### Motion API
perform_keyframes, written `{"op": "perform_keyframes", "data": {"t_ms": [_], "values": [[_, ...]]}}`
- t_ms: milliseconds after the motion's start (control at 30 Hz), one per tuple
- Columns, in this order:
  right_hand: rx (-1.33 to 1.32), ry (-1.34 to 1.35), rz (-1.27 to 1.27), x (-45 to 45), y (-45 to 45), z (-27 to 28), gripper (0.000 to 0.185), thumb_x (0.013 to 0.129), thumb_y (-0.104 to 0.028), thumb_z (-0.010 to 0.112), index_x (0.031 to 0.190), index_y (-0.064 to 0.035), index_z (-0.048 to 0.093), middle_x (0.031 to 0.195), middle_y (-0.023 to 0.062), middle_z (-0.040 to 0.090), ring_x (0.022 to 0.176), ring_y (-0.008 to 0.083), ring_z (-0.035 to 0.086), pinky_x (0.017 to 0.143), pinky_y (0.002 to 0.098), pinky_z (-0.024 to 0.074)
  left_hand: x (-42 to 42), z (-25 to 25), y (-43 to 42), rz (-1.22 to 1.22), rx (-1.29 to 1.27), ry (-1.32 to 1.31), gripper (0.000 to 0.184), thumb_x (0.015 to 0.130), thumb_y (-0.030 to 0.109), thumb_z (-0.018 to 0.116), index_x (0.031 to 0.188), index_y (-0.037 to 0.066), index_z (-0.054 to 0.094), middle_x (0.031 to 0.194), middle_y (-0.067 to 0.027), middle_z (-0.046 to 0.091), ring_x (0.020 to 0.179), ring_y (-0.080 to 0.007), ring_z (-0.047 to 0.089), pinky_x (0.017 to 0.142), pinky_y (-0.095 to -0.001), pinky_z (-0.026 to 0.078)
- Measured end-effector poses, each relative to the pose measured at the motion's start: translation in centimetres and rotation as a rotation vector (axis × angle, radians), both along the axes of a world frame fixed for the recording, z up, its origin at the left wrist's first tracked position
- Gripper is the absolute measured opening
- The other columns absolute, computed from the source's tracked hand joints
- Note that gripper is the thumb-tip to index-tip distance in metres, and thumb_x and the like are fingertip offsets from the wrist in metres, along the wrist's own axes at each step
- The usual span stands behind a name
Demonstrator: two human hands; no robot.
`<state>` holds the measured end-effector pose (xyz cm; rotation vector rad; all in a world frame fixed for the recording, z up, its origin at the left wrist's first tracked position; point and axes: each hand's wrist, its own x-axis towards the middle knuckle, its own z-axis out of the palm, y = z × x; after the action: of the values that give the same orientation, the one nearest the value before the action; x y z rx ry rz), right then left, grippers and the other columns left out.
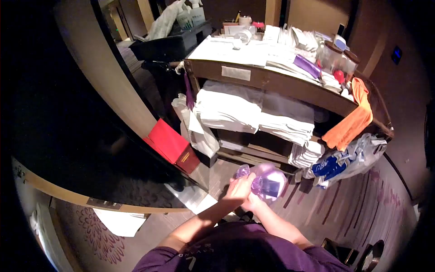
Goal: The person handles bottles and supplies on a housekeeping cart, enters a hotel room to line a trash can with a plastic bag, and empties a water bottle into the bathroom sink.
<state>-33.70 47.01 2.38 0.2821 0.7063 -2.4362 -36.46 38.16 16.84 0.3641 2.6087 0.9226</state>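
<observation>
A see-through purple plastic bag hangs in front of my body, bulging, with something pale and dark inside that I cannot make out. My left hand is closed around its gathered neck, and a crumpled tuft of plastic sticks out beyond the fingers. Just below and partly behind it, my right hand is closed on the same gathered plastic; its fingers are mostly hidden. Both hands touch or nearly touch each other. Beyond the bag stands a brown housekeeping cart.
Folded white linens fill the cart's shelf. An orange cloth and a clear plastic bag with blue print hang at its right end. A red box is at the left, by the dark door. A black caddy holds spray bottles.
</observation>
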Motion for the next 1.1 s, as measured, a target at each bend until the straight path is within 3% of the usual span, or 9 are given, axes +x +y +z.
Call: {"op": "perform_keyframes", "data": {"t_ms": [33, 67, 133, 200, 333, 500, 733, 867, 1100], "values": [[-0.002, -0.184, 0.133, 0.9, 0.4, 3.0, 0.047, 0.097, -0.041, 0.035, 0.132, -0.0103, 0.043, 0.119, 0.0074, 0.054, 0.109, 0.0188, 0.051, 0.094, 0.0321, 0.0414, 0.0, -0.7, -0.2, 0.047, 0.133, 0.142, 0.014, 0.083, 0.009, 0.044, 0.095, 0.005, 0.051, 0.093, -0.0162, 0.057, 0.094, -0.0342, 0.054, 0.077, -0.041, 0.045], [-0.558, 0.086, 0.48, 1.1, 2.4, -7.6, 0.04, 0.096, -0.041, 0.039, 0.114, -0.0102, 0.057, 0.098, 0.0046, 0.062, 0.095, 0.0136, 0.057, 0.082, 0.028, 0.0461, -0.8, -1.3, -0.7, -0.073, 0.126, 0.293, 0.014, 0.081, 0.009, 0.045, 0.094, 0.005, 0.051, 0.09, -0.0154, 0.055, 0.092, -0.0332, 0.054, 0.076, -0.0408, 0.045], [0.552, 0.223, 0.519, 3.5, 4.7, 4.7, 0.035, 0.096, -0.039, 0.043, 0.093, -0.0103, 0.063, 0.077, 0.0015, 0.062, 0.072, 0.0081, 0.057, 0.062, 0.0239, 0.0459, -2.2, -2.3, -1.6, -0.311, 0.115, 0.579, 0.014, 0.078, 0.008, 0.047, 0.092, 0.006, 0.051, 0.085, -0.0138, 0.052, 0.086, -0.0313, 0.053, 0.073, -0.0404, 0.044], [0.769, 0.313, 0.485, 3.4, 6.9, 11.9, 0.033, 0.094, -0.038, 0.048, 0.086, -0.0088, 0.062, 0.075, 0.0024, 0.06, 0.062, 0.0064, 0.054, 0.052, 0.0218, 0.0412, -2.8, -2.1, -1.6, -0.43, 0.144, 0.696, 0.014, 0.075, 0.01, 0.051, 0.088, 0.007, 0.052, 0.084, -0.0103, 0.048, 0.084, -0.0277, 0.051, 0.073, -0.0386, 0.043], [0.776, 0.563, -0.046, -1.7, 10.9, 15.3, 0.039, 0.092, -0.033, 0.055, 0.117, -0.003, 0.052, 0.074, -0.0023, 0.055, 0.066, 0.0045, 0.051, 0.054, 0.018, 0.0391, -3.0, -0.9, -1.9, -0.541, 0.196, 0.726, 0.023, 0.072, 0.009, 0.052, 0.094, 0.006, 0.052, 0.089, -0.0095, 0.051, 0.085, -0.0275, 0.051, 0.075, -0.038, 0.042], [0.994, 0.859, 0.178, -6.8, 7.6, 12.6, 0.034, 0.087, -0.023, 0.063, 0.114, -0.0039, 0.056, 0.083, -0.0013, 0.059, 0.074, 0.0056, 0.053, 0.065, 0.0197, 0.045, -2.9, -1.2, -2.6, -0.486, 0.242, 0.728, 0.032, 0.07, 0.004, 0.051, 0.102, 0.005, 0.054, 0.094, -0.0111, 0.055, 0.09, -0.0301, 0.051, 0.079, -0.0393, 0.041], [1.149, 0.882, -0.132, -2.1, 3.4, 9.5, 0.016, 0.085, -0.016, 0.063, 0.091, -0.0036, 0.056, 0.069, 0.0008, 0.055, 0.065, 0.0079, 0.051, 0.06, 0.0244, 0.0457, -1.1, -7.3, -2.3, 0.391, 0.637, 0.157, 0.031, 0.077, 0.002, 0.036, 0.105, 0.002, 0.05, 0.088, -0.016, 0.058, 0.086, -0.0299, 0.058, 0.08, -0.0377, 0.045], [1.25, 1.018, -0.094, -1.2, 3.5, 9.9, 0.029, 0.076, -0.019, 0.068, 0.095, -0.0024, 0.053, 0.086, 0.0142, 0.057, 0.078, 0.025, 0.059, 0.07, 0.0346, 0.0485, -1.4, -9.5, -2.1, 0.537, 0.913, -0.355, 0.039, 0.075, -0.004, 0.039, 0.111, 0.0, 0.054, 0.094, -0.0074, 0.061, 0.087, -0.0153, 0.058, 0.079, -0.0275, 0.047], [1.316, 0.822, -0.265, -1.1, 2.2, 8.6, 0.034, 0.072, -0.02, 0.068, 0.097, -0.0043, 0.051, 0.08, 0.0119, 0.057, 0.071, 0.0261, 0.057, 0.066, 0.036, 0.0476, -1.0, -9.5, -1.8, 0.52, 0.769, -0.307, 0.028, 0.075, -0.004, 0.05, 0.1, 0.001, 0.061, 0.09, -0.0038, 0.063, 0.08, -0.013, 0.059, 0.072, -0.027, 0.049]]}}
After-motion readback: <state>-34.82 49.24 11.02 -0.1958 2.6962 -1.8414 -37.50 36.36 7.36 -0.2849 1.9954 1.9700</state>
